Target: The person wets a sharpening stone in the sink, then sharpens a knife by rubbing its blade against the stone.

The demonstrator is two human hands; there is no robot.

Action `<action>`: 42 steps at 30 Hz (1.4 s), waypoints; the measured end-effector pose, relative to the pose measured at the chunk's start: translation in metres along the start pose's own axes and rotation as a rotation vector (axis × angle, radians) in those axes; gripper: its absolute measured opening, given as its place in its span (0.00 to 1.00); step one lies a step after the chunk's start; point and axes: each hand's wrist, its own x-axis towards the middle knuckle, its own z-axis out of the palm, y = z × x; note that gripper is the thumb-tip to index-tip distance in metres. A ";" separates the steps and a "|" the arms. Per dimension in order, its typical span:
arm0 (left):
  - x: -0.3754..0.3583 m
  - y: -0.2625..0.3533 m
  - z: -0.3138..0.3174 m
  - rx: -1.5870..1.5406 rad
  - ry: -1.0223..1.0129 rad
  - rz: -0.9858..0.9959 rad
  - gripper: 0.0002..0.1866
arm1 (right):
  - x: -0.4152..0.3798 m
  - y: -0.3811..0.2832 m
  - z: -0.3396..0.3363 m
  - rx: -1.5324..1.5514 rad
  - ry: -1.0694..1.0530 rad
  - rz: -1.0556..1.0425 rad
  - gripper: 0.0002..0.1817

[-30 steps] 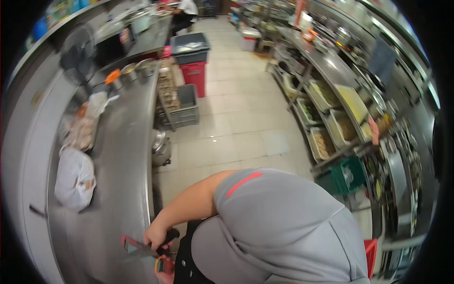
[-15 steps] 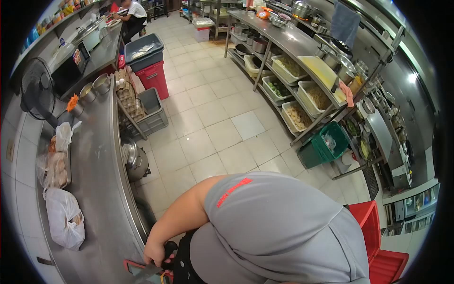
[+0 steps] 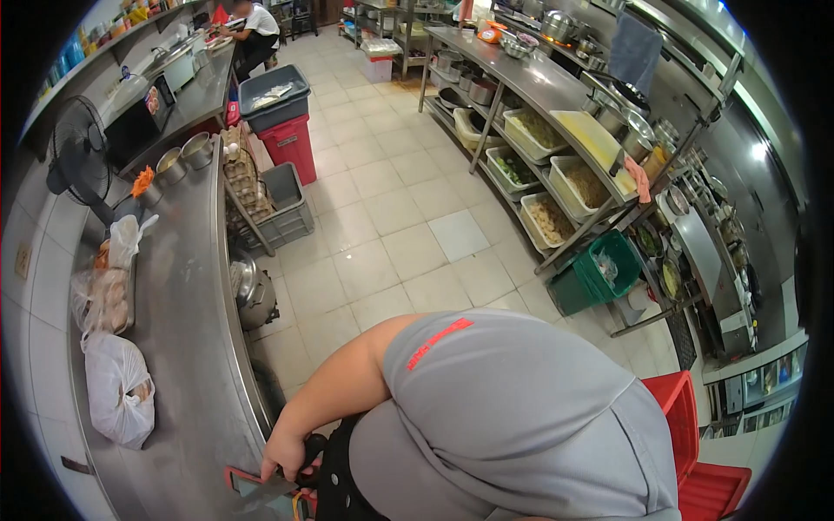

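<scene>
At the lower left, my right hand (image 3: 282,455) is closed beside the steel counter's front edge. A black handle (image 3: 313,451) shows at it, and a grey blade, partly hidden, reaches left below the fingers. Under the blade lies a red-edged flat item (image 3: 236,476) that I cannot make out in full. Small red and yellow pieces (image 3: 302,502) show by the black cloth at my waist. My left hand is not seen. My grey sleeve (image 3: 504,382) fills the lower middle.
The steel counter (image 3: 187,347) holds a white plastic bag (image 3: 120,391), bagged food (image 3: 109,300), metal pots (image 3: 197,150) and a fan (image 3: 80,152). Egg trays (image 3: 246,182), a red bin (image 3: 289,149), a shelf with food tubs (image 3: 547,221) and a green bin (image 3: 599,271) stand beyond. A person (image 3: 256,30) sits far back.
The view has shifted slightly, so the room appears a little further right. My right hand stays closed by the counter edge, with only a small movement.
</scene>
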 end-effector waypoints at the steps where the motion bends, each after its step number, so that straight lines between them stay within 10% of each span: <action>1: 0.000 0.000 0.000 -0.007 0.002 0.001 0.10 | 0.002 0.002 0.000 0.007 -0.002 -0.007 0.40; 17: -0.025 -0.002 -0.060 -0.340 -0.094 -0.061 0.11 | 0.021 0.030 -0.021 -0.039 0.124 -0.150 0.36; 18: -0.003 -0.014 -0.084 -0.301 -0.337 -0.062 0.16 | -0.009 0.016 -0.021 0.079 0.008 -0.080 0.38; 21: -0.011 -0.021 -0.071 -0.336 -0.213 0.006 0.36 | -0.043 0.001 -0.018 0.141 0.009 0.171 0.39; 28: -0.028 -0.011 -0.054 -0.397 -0.061 -0.083 0.38 | 0.072 -0.016 -0.028 -0.006 0.301 0.118 0.37; 42: -0.043 -0.005 -0.035 -0.388 0.005 -0.029 0.36 | 0.036 -0.029 -0.020 -0.148 0.119 0.127 0.37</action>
